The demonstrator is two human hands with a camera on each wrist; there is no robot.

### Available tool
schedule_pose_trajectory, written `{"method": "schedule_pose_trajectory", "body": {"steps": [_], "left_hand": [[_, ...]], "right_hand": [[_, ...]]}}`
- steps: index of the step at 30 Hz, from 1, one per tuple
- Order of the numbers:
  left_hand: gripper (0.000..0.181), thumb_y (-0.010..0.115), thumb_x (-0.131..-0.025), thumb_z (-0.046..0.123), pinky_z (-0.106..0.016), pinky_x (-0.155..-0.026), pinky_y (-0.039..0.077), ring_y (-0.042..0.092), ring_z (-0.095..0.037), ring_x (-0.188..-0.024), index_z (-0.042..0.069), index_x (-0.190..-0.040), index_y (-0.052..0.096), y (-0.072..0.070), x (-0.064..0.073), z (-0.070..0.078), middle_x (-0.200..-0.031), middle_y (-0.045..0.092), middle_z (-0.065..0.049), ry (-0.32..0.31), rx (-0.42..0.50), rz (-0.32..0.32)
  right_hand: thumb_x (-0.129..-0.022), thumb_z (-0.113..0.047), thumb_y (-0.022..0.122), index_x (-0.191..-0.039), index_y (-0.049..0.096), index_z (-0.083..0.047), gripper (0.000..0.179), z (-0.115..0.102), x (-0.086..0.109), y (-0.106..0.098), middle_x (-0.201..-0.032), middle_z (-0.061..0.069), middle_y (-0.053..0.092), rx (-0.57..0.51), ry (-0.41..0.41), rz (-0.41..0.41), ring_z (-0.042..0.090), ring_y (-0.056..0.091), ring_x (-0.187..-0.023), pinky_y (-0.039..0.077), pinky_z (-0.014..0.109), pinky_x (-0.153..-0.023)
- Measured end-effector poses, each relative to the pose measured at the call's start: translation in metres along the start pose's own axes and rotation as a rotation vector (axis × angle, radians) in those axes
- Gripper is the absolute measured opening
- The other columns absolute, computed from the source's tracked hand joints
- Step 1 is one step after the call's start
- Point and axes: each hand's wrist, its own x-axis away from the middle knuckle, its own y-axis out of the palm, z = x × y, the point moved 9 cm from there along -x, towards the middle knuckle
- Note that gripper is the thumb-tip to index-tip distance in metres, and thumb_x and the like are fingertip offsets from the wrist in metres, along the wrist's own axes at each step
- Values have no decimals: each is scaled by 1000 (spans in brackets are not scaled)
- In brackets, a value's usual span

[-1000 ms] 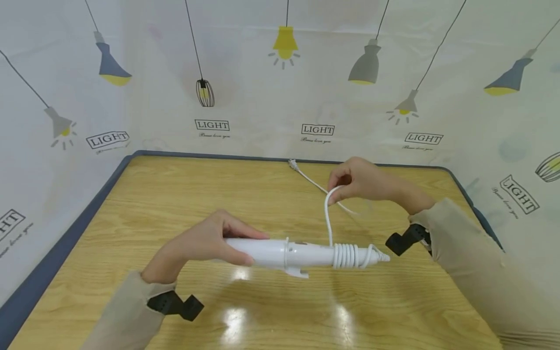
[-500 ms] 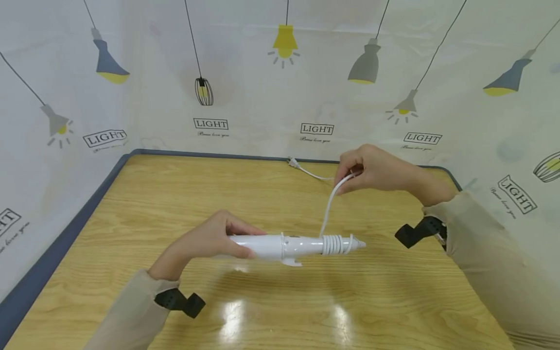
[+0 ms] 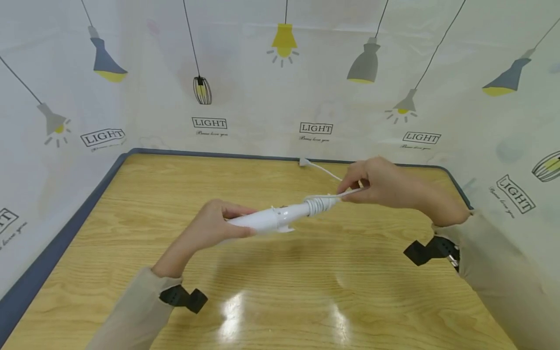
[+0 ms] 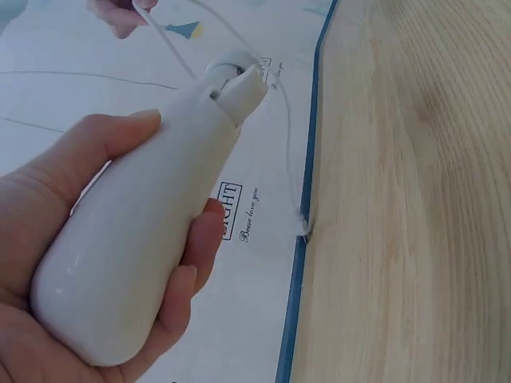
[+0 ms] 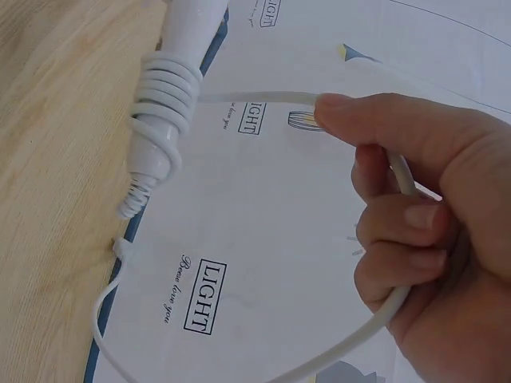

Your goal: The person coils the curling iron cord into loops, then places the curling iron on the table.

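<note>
My left hand (image 3: 210,226) grips the thick rounded end of a white corded handheld appliance (image 3: 262,221), held above the table and tilted up to the right. Its exact kind is unclear. In the left wrist view, the thumb lies along one side of the body (image 4: 120,247) and the fingers curl round the other. Several turns of white cord (image 5: 166,84) wrap the narrow end. My right hand (image 3: 387,187) pinches the cord just beyond that end. In the right wrist view, more cord (image 5: 343,347) runs through the curled fingers of this hand (image 5: 447,207).
The cord's plug (image 3: 303,162) lies at the far edge of the wooden table (image 3: 175,184). A blue-grey border (image 3: 210,154) edges the tabletop. White sheeting printed with lamps (image 3: 245,73) stands behind and at both sides.
The appliance has risen and tilted, its narrow end swinging up and away. The right hand has moved right, out and then lower, with the cord. The plug has shifted slightly right.
</note>
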Motion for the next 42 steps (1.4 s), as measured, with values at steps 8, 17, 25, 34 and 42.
{"method": "schedule_pose_trajectory", "body": {"steps": [8, 17, 25, 34, 42], "left_hand": [[43, 80, -69, 25, -31, -63, 50, 60, -19, -86, 18, -110, 69, -10, 0, 3, -106, 66, -6, -16, -76, 115], [42, 80, -70, 27, -31, -60, 49, 58, -19, -82, 20, -110, 69, -17, 1, 5, -108, 65, -5, -18, -115, 240], [44, 80, -69, 29, -30, -53, 46, 57, -19, -74, 20, -111, 69, -20, 0, 13, -107, 66, -6, 22, -166, 316], [43, 80, -70, 25, -30, -59, 50, 61, -20, -86, 16, -111, 69, -29, 2, 10, -108, 65, -7, 8, -8, 333], [46, 81, -70, 23, -32, -66, 52, 61, -21, -91, 11, -112, 68, -33, 2, 16, -109, 65, -8, 14, 208, 282]], "right_hand": [[-89, -12, 60, -109, 68, -7, 22, -8, 10, 21, -62, -7, 43, 7, 70, -90, 5, 36, -49, 35, 22, -47], [-92, -6, 54, -119, 61, -1, 29, -11, 14, 39, -53, -10, 34, -112, 107, 50, 2, 26, -43, 28, 21, -42], [-94, -6, 49, -123, 56, 2, 31, -14, 17, 55, -55, -7, 33, -260, 142, 140, 3, 26, -45, 28, 22, -41], [-95, -4, 47, -125, 54, 3, 32, 8, 23, 66, -62, 2, 43, -428, 190, 208, 7, 29, -46, 29, 24, -42], [-93, -3, 50, -127, 55, -1, 33, 34, 31, 81, -76, 11, 62, -724, 172, 263, 14, 42, -43, 35, 25, -38]]}}
